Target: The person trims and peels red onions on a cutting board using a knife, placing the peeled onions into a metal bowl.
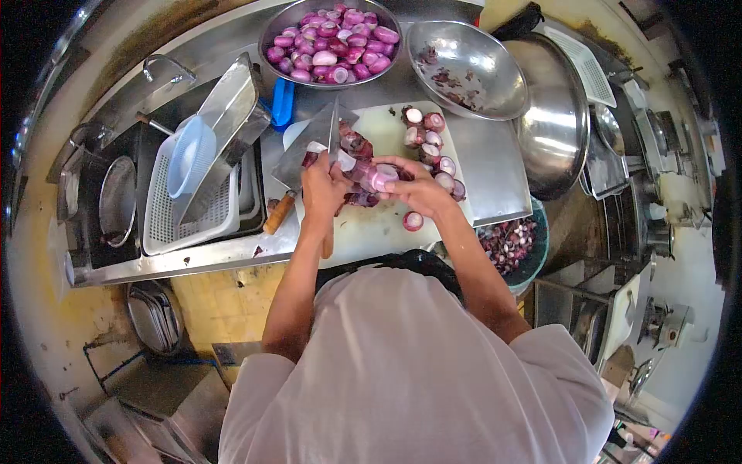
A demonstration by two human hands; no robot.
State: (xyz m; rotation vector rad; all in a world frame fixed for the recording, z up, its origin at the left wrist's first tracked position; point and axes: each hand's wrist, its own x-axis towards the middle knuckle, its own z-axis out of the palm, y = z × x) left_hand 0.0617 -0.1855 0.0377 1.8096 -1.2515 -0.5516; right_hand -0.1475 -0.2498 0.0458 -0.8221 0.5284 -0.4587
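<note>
Over the white cutting board [363, 232], my right hand [417, 189] has its fingers round a partly peeled red onion [381, 178]. My left hand [323, 185] is closed at the onion's left side, with pale and purple skin at its fingertips. Loose dark peels [355, 143] lie on the board between and behind the hands. Left of my left hand rests a wide cleaver [297, 155] with a wooden handle [279, 213]. Several onions with cut ends [433, 139] form a line on the board's right side, and a single one [413, 221] sits nearer me.
Behind the board stand a bowl of peeled onions [267, 42] and a steel bowl with skin scraps [495, 73]. A big pot [553, 116] is at the right, above a bin of scraps [510, 247]. White basket [189, 232] and metal tray [232, 100] fill the left sink.
</note>
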